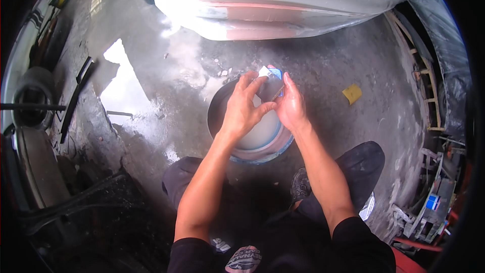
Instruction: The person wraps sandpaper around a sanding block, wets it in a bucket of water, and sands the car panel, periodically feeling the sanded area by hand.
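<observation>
Over a round bucket [289, 146] of cloudy water, both my hands hold a dark grey sheet that looks like sandpaper [268, 90]. My left hand [242, 106] grips its left side, with fingertips on top and the thumb stretched toward the other hand. My right hand [292, 103] is wet and cupped against its right edge. At the far end of the sheet a small blue and white piece [274, 72] shows between the fingers. Whether the sheet is folded around that piece I cannot tell.
A car body panel [303, 15] with pinkish patches spans the top. A yellow piece [352, 93] lies on the wet concrete floor at right. Black trim [76, 98] and a tyre [34, 93] are on the left; clutter [429, 202] stands at lower right.
</observation>
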Demonstrator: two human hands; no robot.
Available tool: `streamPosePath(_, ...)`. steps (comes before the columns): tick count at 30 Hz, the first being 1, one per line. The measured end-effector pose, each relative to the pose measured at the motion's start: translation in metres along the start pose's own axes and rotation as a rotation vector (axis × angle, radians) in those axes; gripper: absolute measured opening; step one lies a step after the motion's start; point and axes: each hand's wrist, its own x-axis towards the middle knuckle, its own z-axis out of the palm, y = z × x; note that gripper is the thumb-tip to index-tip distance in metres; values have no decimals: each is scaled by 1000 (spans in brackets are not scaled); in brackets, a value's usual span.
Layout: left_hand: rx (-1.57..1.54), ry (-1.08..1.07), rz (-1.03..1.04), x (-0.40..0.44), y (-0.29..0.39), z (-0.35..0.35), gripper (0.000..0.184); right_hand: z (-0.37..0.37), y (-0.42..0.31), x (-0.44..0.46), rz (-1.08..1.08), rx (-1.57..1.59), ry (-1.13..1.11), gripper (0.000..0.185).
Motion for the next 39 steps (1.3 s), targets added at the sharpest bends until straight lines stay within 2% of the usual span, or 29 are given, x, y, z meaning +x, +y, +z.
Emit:
streamPosePath(3, -18, 11, -1, 0, 2, 7, 68, -4, 3, 2, -67, -63, -20, 55)
streamPosePath(5, -210, 77, -108, 1, -4, 13, 59, -5, 3, 2, -124, -132, -43, 58)
streamPosePath(6, -209, 74, -107, 2, 2, 10, 59, -5, 1, 1, -114, -152, -60, 60)
streamPosePath(8, -383, 18, -289, 2, 14, 2, 46, -4, -2, -2, -107, -169, -74, 63)
streamPosePath(10, -428, 36, -244, 4, 8, 4, 45, -1, -3, -3, -231, -583, 16, 65)
streamPosePath(11, -475, 56, -203, 4, 4, 7, 45, 0, 2, -2, -234, -579, 18, 65)
streamPosePath(13, -574, 42, -216, 5, -2, 14, 44, 6, 14, -2, -512, -747, 95, 57)
streamPosePath(14, -675, 33, -229, 6, -5, 17, 43, 6, 14, -4, -515, -744, 97, 57)
streamPosePath(16, -690, 36, -239, 6, 1, 14, 42, 14, 8, -8, -417, -827, 156, 46)
streamPosePath(17, -707, 42, -251, 6, 2, 13, 41, 13, 10, -6, -418, -826, 158, 46)
streamPosePath(22, -733, 35, -265, 9, -14, 21, 41, 14, 5, -5, -747, -1087, 171, 50)
streamPosePath(27, -712, -24, -263, 10, -10, 21, 43, 5, 6, -2, -695, -1032, 192, 48)
streamPosePath(29, -969, -55, -366, 9, -9, 21, 47, 0, 7, -2, -658, -1019, 202, 46)
streamPosePath(30, -967, -59, -363, 10, -11, 20, 47, -2, 7, 0, -670, -1025, 182, 43)
streamPosePath(32, -1200, -96, -377, 14, -14, 15, 41, -5, 4, -1, -688, -1029, 165, 41)
streamPosePath(35, -1029, -16, -375, 13, -8, 17, 35, 1, -6, -12, -619, -1005, 104, 38)
streamPosePath(39, -940, 58, -399, 11, -13, 19, 37, 1, -4, -18, -553, -963, 7, 40)
